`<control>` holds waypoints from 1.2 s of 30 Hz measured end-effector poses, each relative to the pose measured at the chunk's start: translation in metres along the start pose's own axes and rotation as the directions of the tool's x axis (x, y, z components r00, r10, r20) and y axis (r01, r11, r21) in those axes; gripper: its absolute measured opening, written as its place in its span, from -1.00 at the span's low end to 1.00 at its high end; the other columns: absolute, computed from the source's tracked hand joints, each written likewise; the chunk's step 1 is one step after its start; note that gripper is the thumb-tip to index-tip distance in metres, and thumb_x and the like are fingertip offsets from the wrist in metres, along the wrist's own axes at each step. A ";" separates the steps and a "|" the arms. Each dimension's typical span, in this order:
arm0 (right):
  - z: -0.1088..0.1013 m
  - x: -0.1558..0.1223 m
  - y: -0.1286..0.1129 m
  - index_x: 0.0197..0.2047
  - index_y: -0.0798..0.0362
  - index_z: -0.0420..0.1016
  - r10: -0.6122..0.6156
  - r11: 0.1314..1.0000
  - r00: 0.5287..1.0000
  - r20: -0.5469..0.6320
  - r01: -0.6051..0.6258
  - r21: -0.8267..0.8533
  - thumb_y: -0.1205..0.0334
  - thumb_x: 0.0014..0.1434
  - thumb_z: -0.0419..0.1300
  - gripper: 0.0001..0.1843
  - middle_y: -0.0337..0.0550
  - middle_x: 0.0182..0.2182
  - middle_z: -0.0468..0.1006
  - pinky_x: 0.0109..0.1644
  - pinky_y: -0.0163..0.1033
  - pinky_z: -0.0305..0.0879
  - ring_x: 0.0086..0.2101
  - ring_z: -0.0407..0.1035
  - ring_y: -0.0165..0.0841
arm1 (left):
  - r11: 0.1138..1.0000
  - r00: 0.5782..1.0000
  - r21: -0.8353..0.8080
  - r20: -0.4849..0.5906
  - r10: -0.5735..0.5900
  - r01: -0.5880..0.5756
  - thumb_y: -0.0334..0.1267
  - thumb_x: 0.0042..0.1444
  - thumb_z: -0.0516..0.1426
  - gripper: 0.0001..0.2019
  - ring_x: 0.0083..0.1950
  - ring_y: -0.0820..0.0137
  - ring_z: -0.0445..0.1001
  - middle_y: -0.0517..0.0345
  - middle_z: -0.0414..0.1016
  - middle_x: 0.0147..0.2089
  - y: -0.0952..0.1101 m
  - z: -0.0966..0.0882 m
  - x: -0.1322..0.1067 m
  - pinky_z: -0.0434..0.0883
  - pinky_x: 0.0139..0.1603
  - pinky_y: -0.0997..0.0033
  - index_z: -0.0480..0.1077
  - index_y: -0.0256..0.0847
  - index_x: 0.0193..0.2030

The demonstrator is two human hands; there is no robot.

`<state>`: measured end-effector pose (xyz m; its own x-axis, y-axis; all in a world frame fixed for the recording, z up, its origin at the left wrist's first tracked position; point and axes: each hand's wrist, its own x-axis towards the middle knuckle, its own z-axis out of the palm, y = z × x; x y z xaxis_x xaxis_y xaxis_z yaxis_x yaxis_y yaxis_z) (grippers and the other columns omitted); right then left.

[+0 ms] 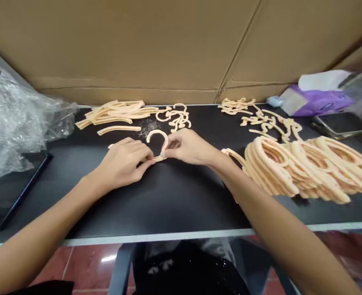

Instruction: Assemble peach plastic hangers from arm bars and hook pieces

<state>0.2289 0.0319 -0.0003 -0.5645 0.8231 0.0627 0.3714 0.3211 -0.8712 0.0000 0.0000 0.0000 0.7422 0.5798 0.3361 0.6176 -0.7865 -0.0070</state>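
In the middle of the black table, my right hand (188, 146) pinches a peach plastic hanger hook (158, 132) near its base, the curve standing up. My left hand (124, 159) is closed around a peach hanger arm (160, 158), most of it hidden under the fingers. Hook and arm meet between my fingertips; whether they are locked together is hidden. Behind my left hand lie one loose hanger arm (119, 129) and a pile of hanger arms (116, 111). A small heap of hooks (179, 118) sits just beyond my right hand.
Stacked hangers (269, 168) fan out at the right. Behind them lie scattered small peach pieces (263, 123), a purple tissue pack (325, 102) and a phone (343, 124). Clear plastic wrap (23, 119) and a dark flat device (14, 192) occupy the left. Cardboard (137, 49) walls the back.
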 end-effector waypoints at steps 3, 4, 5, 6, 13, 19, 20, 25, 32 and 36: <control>-0.002 0.000 -0.005 -0.40 0.13 0.63 0.037 0.995 0.999 -0.022 -0.039 -0.089 0.34 0.03 0.31 -0.94 -0.24 -0.47 0.63 -0.26 -0.33 0.28 -0.38 0.46 -0.41 | 0.999 0.998 0.006 -0.038 -0.039 0.039 -0.23 0.35 0.09 -0.82 -0.28 0.30 0.55 0.15 0.61 -0.30 0.002 0.001 0.002 0.38 -0.15 0.26 0.50 -0.23 -0.19; -0.002 0.000 -0.006 -0.41 0.13 0.63 0.048 0.992 0.998 -0.027 -0.051 -0.119 0.31 0.04 0.32 -0.93 -0.24 -0.48 0.62 -0.28 -0.32 0.27 -0.39 0.45 -0.40 | 0.999 0.998 0.007 -0.045 -0.044 0.044 -0.22 0.35 0.09 -0.81 -0.26 0.29 0.56 0.14 0.62 -0.28 0.002 0.001 0.002 0.38 -0.15 0.26 0.51 -0.23 -0.15; -0.002 -0.001 -0.008 -0.41 0.13 0.64 0.060 0.986 0.998 -0.032 -0.065 -0.156 0.27 0.04 0.33 -0.90 -0.23 -0.49 0.61 -0.30 -0.32 0.25 -0.40 0.44 -0.40 | 0.999 0.998 0.009 -0.048 -0.045 0.045 -0.22 0.36 0.07 -0.79 -0.24 0.28 0.57 0.11 0.63 -0.24 0.002 0.002 0.002 0.38 -0.15 0.26 0.52 -0.23 -0.09; -0.003 -0.002 -0.010 -0.41 0.13 0.64 0.071 0.980 0.997 -0.034 -0.076 -0.186 0.23 0.05 0.33 -0.87 -0.23 -0.50 0.60 -0.32 -0.32 0.23 -0.41 0.42 -0.40 | 0.999 0.998 0.010 -0.049 -0.040 0.041 -0.23 0.37 0.06 -0.77 -0.22 0.28 0.57 0.09 0.63 -0.21 0.002 0.002 0.002 0.39 -0.15 0.26 0.52 -0.22 -0.04; -0.008 -0.005 -0.018 -0.45 0.10 0.56 0.084 0.960 0.985 -0.149 -0.120 -0.252 0.09 0.08 0.34 -0.76 -0.26 -0.50 0.54 -0.31 -0.30 0.18 -0.43 0.35 -0.43 | 0.999 0.998 -0.014 -0.052 -0.037 0.036 -0.22 0.41 0.03 -0.72 -0.22 0.28 0.54 0.04 0.60 -0.18 -0.002 0.006 0.000 0.41 -0.16 0.27 0.54 -0.23 0.03; -0.007 -0.003 -0.016 -0.53 0.05 0.31 -0.096 0.974 0.940 -0.326 0.021 -0.226 0.16 0.21 0.19 -0.69 -0.38 -0.57 0.25 -0.34 -0.31 0.05 -0.49 0.10 -0.50 | 0.997 0.997 -0.048 -0.047 -0.054 0.052 -0.25 0.42 0.01 -0.69 -0.17 0.27 0.53 -0.02 0.58 -0.12 -0.002 0.009 -0.001 0.45 -0.12 0.28 0.50 -0.29 0.11; -0.007 -0.003 -0.016 -0.54 0.05 0.25 -0.102 0.976 0.938 -0.332 0.029 -0.217 0.20 0.21 0.18 -0.68 -0.38 -0.57 0.21 -0.34 -0.31 0.03 -0.49 0.08 -0.50 | 0.997 0.997 -0.052 -0.047 -0.058 0.056 -0.25 0.42 0.00 -0.68 -0.17 0.27 0.53 -0.03 0.58 -0.12 -0.001 0.010 -0.001 0.45 -0.13 0.29 0.49 -0.29 0.14; -0.005 -0.003 -0.015 -0.57 0.02 0.07 -0.112 0.970 0.938 -0.328 0.032 -0.239 0.26 0.20 0.15 -0.62 -0.39 -0.58 0.10 -0.34 -0.28 -0.02 -0.49 0.03 -0.49 | 0.997 0.997 -0.041 -0.052 -0.064 0.062 -0.23 0.42 0.00 -0.67 -0.20 0.28 0.51 0.01 0.57 -0.14 0.003 0.009 -0.001 0.44 -0.17 0.28 0.49 -0.23 0.17; -0.003 -0.001 -0.012 -0.58 0.04 0.19 -0.128 0.965 0.941 -0.314 0.045 -0.260 0.25 0.25 0.10 -0.64 -0.35 -0.58 0.19 -0.35 -0.28 0.01 -0.49 0.06 -0.47 | 0.996 0.996 -0.037 -0.031 -0.083 0.082 -0.20 0.39 0.05 -0.70 -0.20 0.29 0.51 0.02 0.56 -0.15 0.004 0.010 -0.001 0.43 -0.16 0.28 0.51 -0.22 0.11; -0.002 -0.001 -0.013 -0.57 0.06 0.29 -0.130 0.966 0.940 -0.315 0.048 -0.254 0.22 0.26 0.11 -0.65 -0.34 -0.58 0.22 -0.35 -0.28 0.02 -0.49 0.07 -0.48 | 0.996 0.996 -0.017 -0.003 -0.091 0.091 -0.23 0.41 0.01 -0.71 -0.19 0.28 0.50 0.04 0.56 -0.14 0.004 0.011 -0.001 0.43 -0.16 0.27 0.50 -0.20 0.11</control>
<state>0.2261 0.0276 0.0117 -0.3465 0.8798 0.3254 0.5192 0.4687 -0.7147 0.0050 -0.0014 -0.0109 0.6820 0.6486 0.3380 0.6781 -0.7339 0.0401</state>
